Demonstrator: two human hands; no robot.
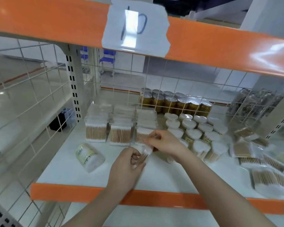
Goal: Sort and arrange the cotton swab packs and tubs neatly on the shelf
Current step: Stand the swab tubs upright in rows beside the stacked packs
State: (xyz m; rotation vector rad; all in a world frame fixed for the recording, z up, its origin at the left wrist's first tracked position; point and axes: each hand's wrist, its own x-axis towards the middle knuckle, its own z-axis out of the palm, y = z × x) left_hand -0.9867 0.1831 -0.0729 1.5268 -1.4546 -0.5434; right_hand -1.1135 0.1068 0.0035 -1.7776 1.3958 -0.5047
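My left hand [129,163] and my right hand [164,142] together hold a clear cotton swab pack [145,155] just above the white shelf [72,171], in front of the third row. Behind them stand three rows of upright swab packs [120,130]. A round swab tub [89,157] lies on its side to the left of my left hand. To the right of my right hand stand several upright white-lidded tubs [195,126]. Loose swab packs [259,159] lie in a heap at the far right.
Gold-coloured tubs [175,102] stand in rows behind a wire grid at the back. An orange upper shelf edge [220,45] with a paper label hangs overhead. An orange front rail [95,195] borders the shelf. Wire mesh closes the left side.
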